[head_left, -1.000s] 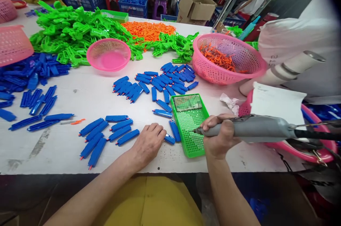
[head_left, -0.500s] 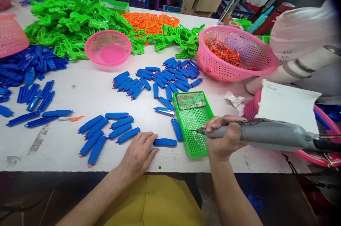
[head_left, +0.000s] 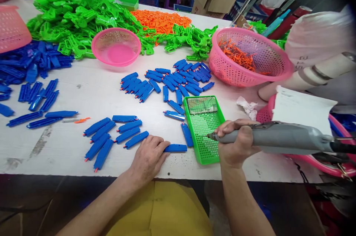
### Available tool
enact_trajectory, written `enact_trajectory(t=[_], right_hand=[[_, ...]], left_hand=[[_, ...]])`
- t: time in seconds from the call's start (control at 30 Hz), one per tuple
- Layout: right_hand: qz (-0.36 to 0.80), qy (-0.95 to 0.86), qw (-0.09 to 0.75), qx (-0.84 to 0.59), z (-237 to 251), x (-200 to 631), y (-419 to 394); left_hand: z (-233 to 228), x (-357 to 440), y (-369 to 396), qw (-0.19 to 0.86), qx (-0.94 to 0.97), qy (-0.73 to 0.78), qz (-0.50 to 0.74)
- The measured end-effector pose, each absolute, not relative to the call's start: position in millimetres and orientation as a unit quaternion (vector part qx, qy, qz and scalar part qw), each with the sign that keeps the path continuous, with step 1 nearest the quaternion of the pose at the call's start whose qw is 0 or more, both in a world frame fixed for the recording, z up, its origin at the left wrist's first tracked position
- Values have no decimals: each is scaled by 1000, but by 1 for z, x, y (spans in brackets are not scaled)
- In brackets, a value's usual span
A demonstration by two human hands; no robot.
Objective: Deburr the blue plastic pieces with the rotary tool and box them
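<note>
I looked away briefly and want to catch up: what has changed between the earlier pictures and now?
Since the first picture, the bare left hand has shifted left, uncovering more of the long blue plastic piece, which has turned slightly; the hand is at that piece's left end. The bare right hand still grips the grey cylindrical power tool over the rectangular green plastic tray.

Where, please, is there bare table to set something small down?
Bare table lies between the small pink basket and the front blue pieces, and left of those pieces, towards the front. The back is crowded with green parts and orange parts.
</note>
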State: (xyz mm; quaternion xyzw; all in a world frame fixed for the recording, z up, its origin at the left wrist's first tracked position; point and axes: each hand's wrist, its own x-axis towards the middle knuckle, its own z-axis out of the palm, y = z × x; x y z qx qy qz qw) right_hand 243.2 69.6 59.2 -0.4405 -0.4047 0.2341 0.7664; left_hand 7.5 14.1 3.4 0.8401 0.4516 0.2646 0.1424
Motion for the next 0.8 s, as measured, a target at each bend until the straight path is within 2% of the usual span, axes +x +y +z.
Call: enact_trajectory(t=[0.17, 0.33, 0.57, 0.8], right_hand=[[221, -413, 775, -424, 76, 242, 66], [278, -444, 761, -384, 88, 231, 51], [359, -470, 737, -328, 78, 207, 38], [375, -475, 727, -325, 71, 196, 38]], left_hand=[[3, 8, 14, 149, 837, 455, 264], [3, 9, 14, 161, 837, 456, 258], [4, 11, 15, 147, 843, 455, 246], [2, 12, 15, 140, 844, 456, 244]])
